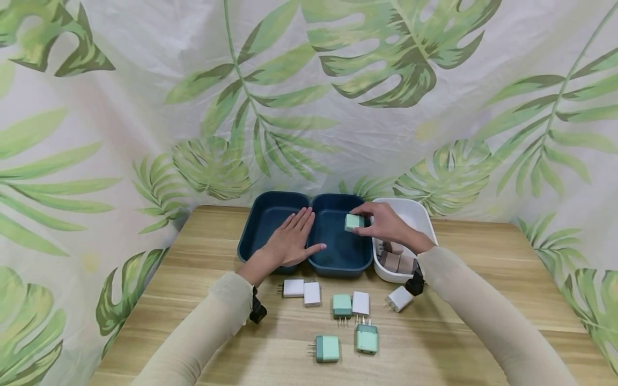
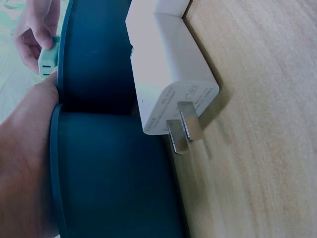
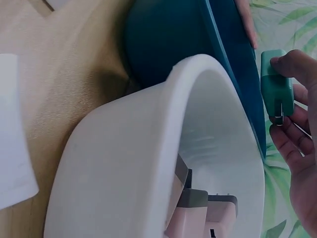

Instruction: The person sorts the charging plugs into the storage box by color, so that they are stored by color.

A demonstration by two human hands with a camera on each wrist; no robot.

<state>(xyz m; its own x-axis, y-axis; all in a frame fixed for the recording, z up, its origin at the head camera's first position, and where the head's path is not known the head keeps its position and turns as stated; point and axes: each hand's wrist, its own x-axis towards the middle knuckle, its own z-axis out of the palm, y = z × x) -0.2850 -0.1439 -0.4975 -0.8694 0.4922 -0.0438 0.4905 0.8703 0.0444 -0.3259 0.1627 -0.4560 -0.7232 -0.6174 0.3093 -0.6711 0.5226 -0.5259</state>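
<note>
Two hands: the left hand (image 1: 287, 241) lies flat across the meeting rims of the left blue tray (image 1: 270, 214) and the middle blue tray (image 1: 338, 246), fingers straight and thumb apart, seemingly to steady both; the right hand (image 1: 388, 222) pinches a mint charger (image 1: 354, 222) between thumb and fingers
Mint charger: above the right side of the middle blue tray, pronged end toward the palm, perhaps so the smooth end leads
White tray (image 1: 416, 212): right of the middle blue tray, under the right wrist, pink chargers (image 1: 389, 261) grouped at its near end, apparently kept together by colour
Loose plugs: three green chargers (image 1: 341, 303) and four white chargers (image 1: 311, 294) on the near side of the trays, prongs pointing various ways, likely left there for easy reach
Table (image 1: 193, 257): wood-grained, trays set along its far edge, presumably to free the front for the plugs
Backdrop: leaf-printed cloth (image 1: 270, 69) hanging behind
</note>
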